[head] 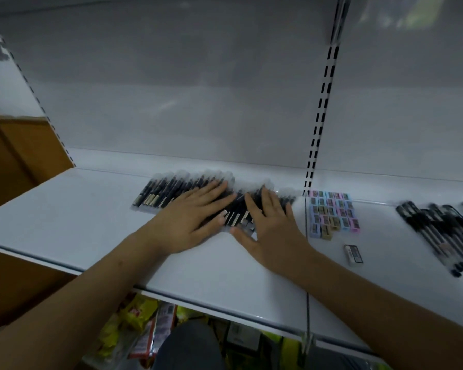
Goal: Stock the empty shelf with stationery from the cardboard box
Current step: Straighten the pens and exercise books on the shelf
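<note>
no text, brand or number can be read anywhere. the pens [171, 192] carry pale label bands, the small box [353, 254] has a dark printed panel, the erasers [332, 212] show dark patches, and the packets [141, 316] under the shelf [91, 209] bear red and yellow print, all too blurred to make out.

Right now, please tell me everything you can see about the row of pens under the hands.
The row of pens lies flat on the white shelf, near its back. The pens are dark-bodied with pale ends, seemingly in clear plastic sleeves, packed side by side. The left hand and right hand press on them with straight fingers, covering the middle. Details are blurred.
</note>
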Demonstrator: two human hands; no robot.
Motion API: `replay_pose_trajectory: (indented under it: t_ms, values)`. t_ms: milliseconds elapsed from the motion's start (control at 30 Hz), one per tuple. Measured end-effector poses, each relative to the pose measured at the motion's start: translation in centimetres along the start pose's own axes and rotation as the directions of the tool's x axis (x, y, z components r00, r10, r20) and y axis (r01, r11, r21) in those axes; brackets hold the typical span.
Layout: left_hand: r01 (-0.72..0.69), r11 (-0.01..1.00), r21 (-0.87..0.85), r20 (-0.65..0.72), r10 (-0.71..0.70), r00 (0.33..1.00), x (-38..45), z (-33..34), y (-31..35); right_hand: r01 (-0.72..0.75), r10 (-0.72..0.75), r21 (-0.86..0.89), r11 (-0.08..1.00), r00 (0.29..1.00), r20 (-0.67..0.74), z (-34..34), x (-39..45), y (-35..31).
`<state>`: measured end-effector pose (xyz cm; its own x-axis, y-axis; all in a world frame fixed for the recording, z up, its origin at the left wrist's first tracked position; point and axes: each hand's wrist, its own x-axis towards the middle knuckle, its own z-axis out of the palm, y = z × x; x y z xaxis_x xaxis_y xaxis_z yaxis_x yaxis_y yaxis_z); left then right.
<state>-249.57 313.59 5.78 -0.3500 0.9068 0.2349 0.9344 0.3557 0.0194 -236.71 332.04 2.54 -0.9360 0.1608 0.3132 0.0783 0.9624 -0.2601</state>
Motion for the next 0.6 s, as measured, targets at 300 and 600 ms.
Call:
replay_pose_trajectory:
  t_ms: [300, 600]
  values:
    - [-0.109, 0.986, 0.129, 0.041, 0.104, 0.994, 2.9, 0.2, -0.5, -0.032, 0.032, 0.000, 0.999, 0.999, 0.044, -0.4, 0.0, -0.1]
    - [-0.081, 0.993, 0.090, 0.081, 0.074, 0.994, 2.5, 0.5, 0.0, -0.014, 0.014, -0.001, 1.000, 0.999, 0.030, -0.3, 0.2, 0.4]
